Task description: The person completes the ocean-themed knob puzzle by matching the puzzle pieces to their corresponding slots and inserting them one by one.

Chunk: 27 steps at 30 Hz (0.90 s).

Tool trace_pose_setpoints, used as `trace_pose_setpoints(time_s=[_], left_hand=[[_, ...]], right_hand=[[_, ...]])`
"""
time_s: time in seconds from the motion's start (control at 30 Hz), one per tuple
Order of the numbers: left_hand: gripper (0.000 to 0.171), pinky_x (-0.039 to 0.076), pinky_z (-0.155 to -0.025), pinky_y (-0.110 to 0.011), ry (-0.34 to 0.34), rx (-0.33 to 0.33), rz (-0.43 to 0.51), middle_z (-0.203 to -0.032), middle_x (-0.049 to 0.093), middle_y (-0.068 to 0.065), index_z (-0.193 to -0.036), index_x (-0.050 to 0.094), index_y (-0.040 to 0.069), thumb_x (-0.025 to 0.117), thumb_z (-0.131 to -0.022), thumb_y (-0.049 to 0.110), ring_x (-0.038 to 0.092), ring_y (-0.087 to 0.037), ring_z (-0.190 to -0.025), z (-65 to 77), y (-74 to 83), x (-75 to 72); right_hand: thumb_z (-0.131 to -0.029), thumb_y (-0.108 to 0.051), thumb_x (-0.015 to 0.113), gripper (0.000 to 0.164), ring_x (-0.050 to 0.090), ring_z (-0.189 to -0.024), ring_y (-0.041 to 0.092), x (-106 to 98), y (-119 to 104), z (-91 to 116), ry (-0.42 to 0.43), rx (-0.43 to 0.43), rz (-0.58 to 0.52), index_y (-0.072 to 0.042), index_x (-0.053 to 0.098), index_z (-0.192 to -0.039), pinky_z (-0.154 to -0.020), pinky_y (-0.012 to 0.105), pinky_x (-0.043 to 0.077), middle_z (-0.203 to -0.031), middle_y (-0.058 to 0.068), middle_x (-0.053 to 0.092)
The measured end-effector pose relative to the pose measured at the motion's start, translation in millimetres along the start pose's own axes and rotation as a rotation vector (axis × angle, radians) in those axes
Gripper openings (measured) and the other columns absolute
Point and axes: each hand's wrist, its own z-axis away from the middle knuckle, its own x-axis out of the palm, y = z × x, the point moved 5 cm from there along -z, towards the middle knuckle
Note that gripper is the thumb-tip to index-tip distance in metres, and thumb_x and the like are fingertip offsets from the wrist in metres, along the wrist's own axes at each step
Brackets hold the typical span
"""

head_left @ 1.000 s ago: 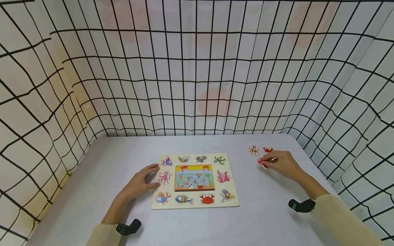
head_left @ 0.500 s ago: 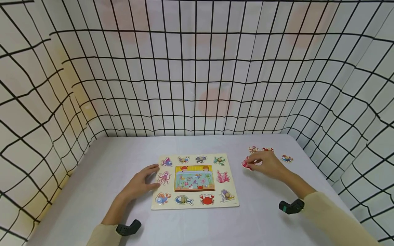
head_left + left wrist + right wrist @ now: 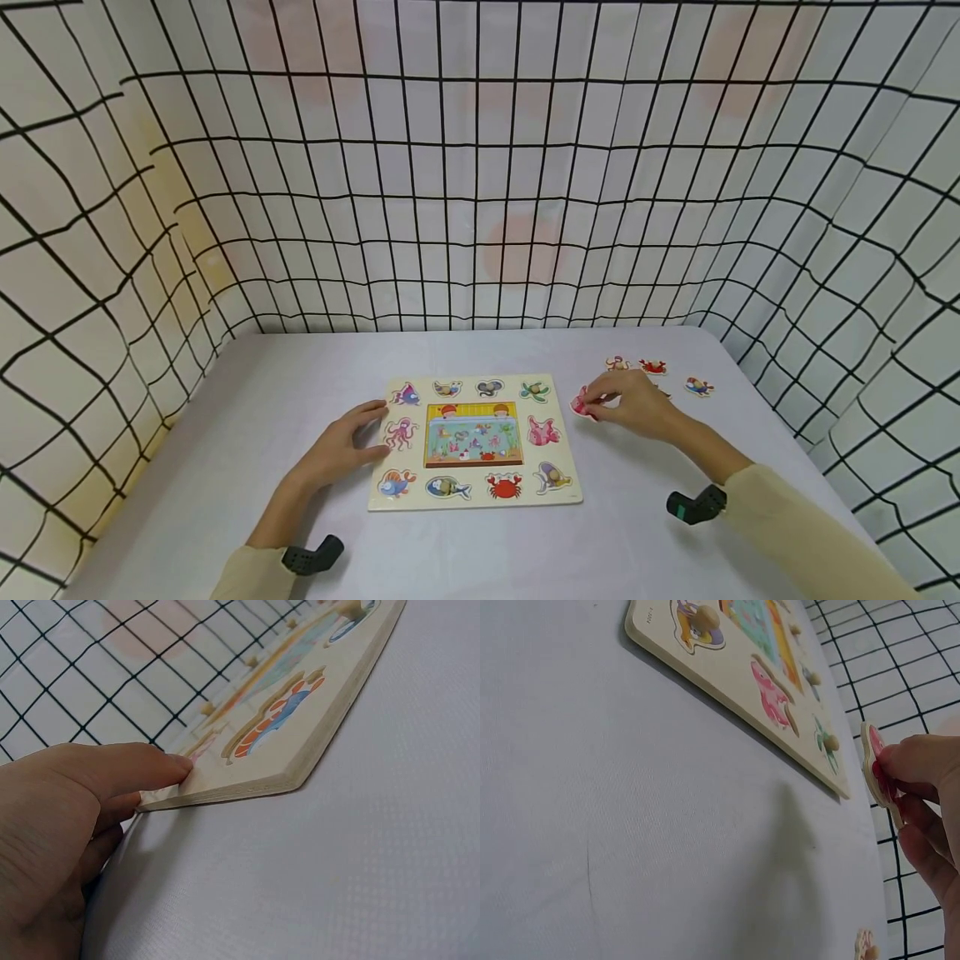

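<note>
A flat wooden puzzle board (image 3: pixel 478 492) with sea-animal shapes and an aquarium picture lies on the table. My left hand (image 3: pixel 341 446) rests at its left edge, thumb laid on the rim in the left wrist view and fingers spread along the side. Just right of the board, my right hand (image 3: pixel 628 404) pinches a pink puzzle piece (image 3: pixel 580 402) between thumb and fingers. The right wrist view shows this piece (image 3: pixel 877 769) raised and tilted; its knob is hidden by the fingers. Nearby on the board is a pink fish-shaped recess (image 3: pixel 543 431).
Beyond the right hand lie an octopus piece (image 3: pixel 617 363), a crab piece (image 3: pixel 652 367) and a blue and red piece (image 3: pixel 699 387). Another piece peeks out behind the hand. Knobbed pieces such as the green one (image 3: pixel 535 390) sit in the board. Black netting surrounds the table.
My right hand has carried the pink piece leftward from the loose pieces to near the board's right edge, uncovering the blue and red piece. The left hand and the board stay put.
</note>
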Motion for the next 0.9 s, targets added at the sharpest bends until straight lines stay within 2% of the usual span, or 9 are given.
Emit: trace_pose_setpoints(time_s=[0.2, 0.4, 0.6, 0.9], left_hand=[[0.074, 0.026, -0.116, -0.066, -0.002, -0.017, -0.006, -0.161, 0.041, -0.014, -0.149, 0.053, 0.001, 0.083, -0.086, 0.025, 0.028, -0.043, -0.150, -1.0, -0.9, 0.3], [0.073, 0.026, -0.116, -0.067, 0.001, -0.024, -0.006, -0.161, 0.041, -0.014, -0.149, 0.054, 0.002, 0.083, -0.086, 0.025, 0.028, -0.043, -0.150, -1.4, -1.1, 0.6], [0.073, 0.025, -0.117, -0.066, 0.001, -0.018, -0.006, -0.161, 0.041, -0.015, -0.149, 0.053, 0.001, 0.083, -0.086, 0.024, 0.028, -0.043, -0.150, -1.0, -0.5, 0.7], [0.074, 0.025, -0.116, -0.067, 0.004, -0.025, -0.020, -0.161, 0.041, -0.015, -0.149, 0.053, 0.001, 0.083, -0.086, 0.025, 0.027, -0.044, -0.151, -0.8, -0.7, 0.3]], right_hand=[[-0.088, -0.008, 0.084, 0.013, 0.068, -0.089, 0.011, 19, -9, -6, -0.077, -0.042, -0.050, -0.018, 0.083, -0.096, -0.077, 0.034, 0.062, -0.098, -0.010, 0.074], [-0.089, -0.009, 0.082, 0.011, 0.066, -0.090, 0.010, 40, -15, -14, -0.148, -0.035, -0.088, -0.016, 0.082, -0.097, -0.080, 0.032, 0.061, -0.098, -0.010, 0.073], [-0.090, -0.007, 0.081, 0.011, 0.066, -0.089, 0.010, 52, -22, -18, -0.198, -0.031, -0.126, -0.014, 0.083, -0.099, -0.082, 0.033, 0.061, -0.099, -0.009, 0.073], [-0.090, -0.007, 0.080, 0.014, 0.065, -0.094, 0.009, 65, -22, -22, -0.231, -0.052, -0.037, -0.016, 0.083, -0.100, -0.086, 0.030, 0.058, -0.098, -0.014, 0.072]])
